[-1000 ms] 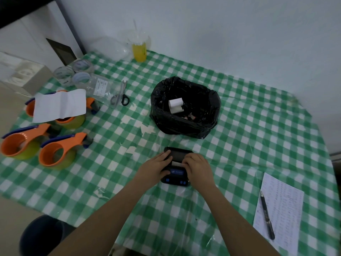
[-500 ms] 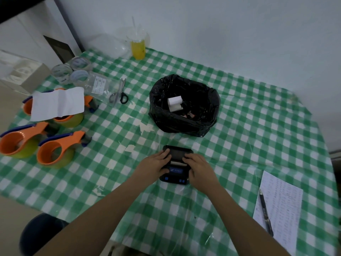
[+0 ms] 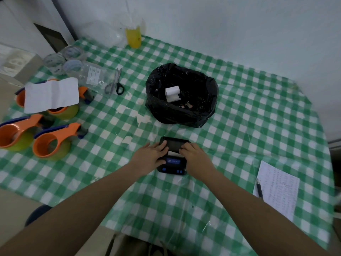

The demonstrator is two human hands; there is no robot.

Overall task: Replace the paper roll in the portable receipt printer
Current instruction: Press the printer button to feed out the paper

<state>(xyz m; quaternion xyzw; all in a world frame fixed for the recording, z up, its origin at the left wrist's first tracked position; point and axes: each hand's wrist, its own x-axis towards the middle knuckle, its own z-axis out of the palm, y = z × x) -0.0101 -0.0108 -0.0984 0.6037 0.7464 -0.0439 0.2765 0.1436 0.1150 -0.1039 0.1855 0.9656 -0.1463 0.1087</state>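
Observation:
A small black receipt printer [image 3: 173, 164] with a blue-lit panel lies on the green checked tablecloth, near the table's middle. Its lid [image 3: 174, 144] is on the far side, and a strip of white paper shows between lid and body. My left hand [image 3: 150, 157] grips the printer's left side, fingers resting on the lid. My right hand [image 3: 195, 156] grips the right side, fingertips on the lid's edge. A white paper roll [image 3: 172, 93] lies inside the black bin bag [image 3: 203, 109] just beyond the printer.
Orange tape dispensers [image 3: 53, 143] and a folded white sheet [image 3: 51, 94] are at the left. Scissors [image 3: 115, 84], clear tape rolls [image 3: 55, 61] and a yellow drink cup [image 3: 133, 36] are at the back. A written sheet [image 3: 278, 189] with a pen [image 3: 259, 189] lies at the right.
The lid has come down lower over the printer under both hands. The camera view has shifted slightly.

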